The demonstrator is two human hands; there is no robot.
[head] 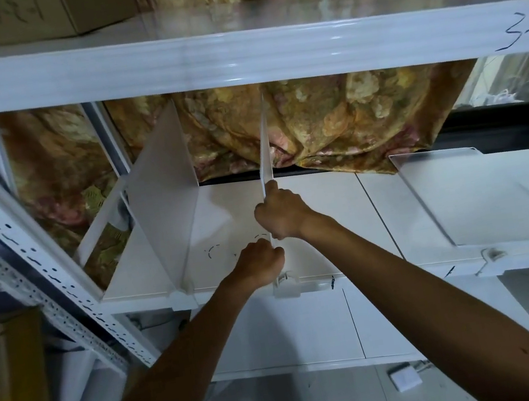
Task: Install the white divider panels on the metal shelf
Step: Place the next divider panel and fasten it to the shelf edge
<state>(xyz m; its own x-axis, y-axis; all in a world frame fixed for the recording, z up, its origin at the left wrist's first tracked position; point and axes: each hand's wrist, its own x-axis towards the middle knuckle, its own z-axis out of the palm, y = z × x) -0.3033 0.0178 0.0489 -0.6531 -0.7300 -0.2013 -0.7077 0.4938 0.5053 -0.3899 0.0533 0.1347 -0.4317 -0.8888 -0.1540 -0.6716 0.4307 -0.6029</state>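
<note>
Gripping upright divider panel (pixel 262 138) | left hand (pixel 258 260) curled on its front end | right hand (pixel 280 213) pinching its edge

- Middle of the frame: a white divider panel (pixel 262 138) stands upright and edge-on on the metal shelf (pixel 325 197), with both hands on it.
- The right hand (pixel 281 215) grips the panel's near edge. The left hand (pixel 258 260) is curled at its bottom front corner, just above a white clip (pixel 285 287) on the shelf lip.
- Further left, another divider (pixel 165 195) stands upright.
- On the right, a third panel (pixel 484 196) lies flat on the shelf.
- A floral curtain (pixel 330 120) hangs behind, and there's a cardboard box (pixel 29 15) at upper left.
</note>
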